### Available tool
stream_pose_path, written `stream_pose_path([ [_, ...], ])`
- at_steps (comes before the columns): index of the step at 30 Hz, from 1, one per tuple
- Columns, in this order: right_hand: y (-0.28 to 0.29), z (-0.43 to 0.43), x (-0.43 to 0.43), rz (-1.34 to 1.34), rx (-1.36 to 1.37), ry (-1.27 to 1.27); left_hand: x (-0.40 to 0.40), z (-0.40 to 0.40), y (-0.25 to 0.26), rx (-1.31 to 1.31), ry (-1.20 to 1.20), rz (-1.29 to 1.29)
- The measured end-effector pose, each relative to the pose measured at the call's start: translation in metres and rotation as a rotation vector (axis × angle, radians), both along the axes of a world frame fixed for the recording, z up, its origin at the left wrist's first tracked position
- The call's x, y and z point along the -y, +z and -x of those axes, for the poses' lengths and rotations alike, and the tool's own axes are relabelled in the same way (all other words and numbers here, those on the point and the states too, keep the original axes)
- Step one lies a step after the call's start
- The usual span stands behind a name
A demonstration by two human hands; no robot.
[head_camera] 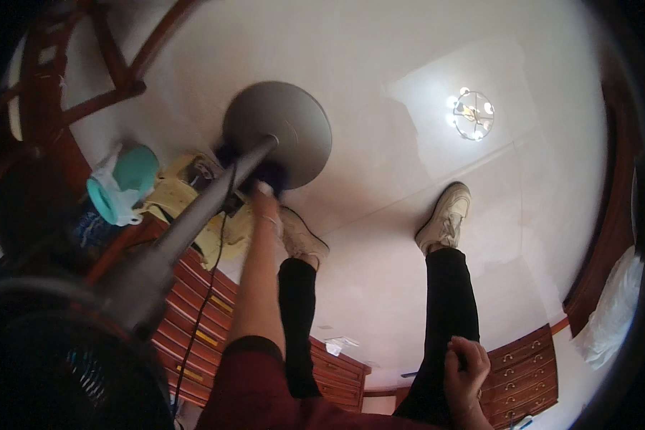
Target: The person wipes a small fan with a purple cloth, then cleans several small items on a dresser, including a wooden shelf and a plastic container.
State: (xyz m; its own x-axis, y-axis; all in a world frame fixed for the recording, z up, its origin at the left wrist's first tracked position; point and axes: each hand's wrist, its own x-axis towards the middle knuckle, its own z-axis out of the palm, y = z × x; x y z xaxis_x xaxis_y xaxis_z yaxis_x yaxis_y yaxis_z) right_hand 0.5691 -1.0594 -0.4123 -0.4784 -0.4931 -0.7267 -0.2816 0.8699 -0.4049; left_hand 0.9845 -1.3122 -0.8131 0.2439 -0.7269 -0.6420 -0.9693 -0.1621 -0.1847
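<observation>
My left hand (265, 194) reaches down beside the pole (199, 207) of a pedestal fan, with a dark purple cloth (271, 177) at its fingers. The cloth lies against the near edge of the fan's round grey base (293, 118). Blur and the cloth hide most of that hand's fingers. My right hand (466, 365) hovers over my right leg with its fingers curled, and nothing shows in it. The fan's dark head (80, 365) fills the lower left, close to the camera, and a thin black cord (209, 290) hangs near the pole.
A turquoise container (134, 169) with white plastic and a crumpled yellow cloth (220, 236) lie left. Wooden chair legs (118, 75) stand at upper left. Wooden drawers (199, 328) and a chest of drawers (524, 373) appear below. A white bag (613, 306) is at right.
</observation>
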Motion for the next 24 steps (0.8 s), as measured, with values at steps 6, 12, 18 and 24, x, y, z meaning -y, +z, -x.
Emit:
stream_pose_path([
  [6,-0.001,-0.021,-0.017,0.138,-0.103,0.062,-0.2,0.158,0.171,-0.496,0.06,-0.334],
  [12,-0.037,0.017,-0.084,0.209,0.281,-0.039,-0.205,0.232,0.426,-0.967,0.634,-0.417],
  [18,0.111,0.037,-0.008,0.038,0.957,-0.139,-0.236,0.238,0.578,-1.292,1.139,-0.064],
  [24,0.188,-0.025,-0.02,0.101,1.184,0.49,-0.257,0.2,0.697,-1.283,1.177,0.112],
])
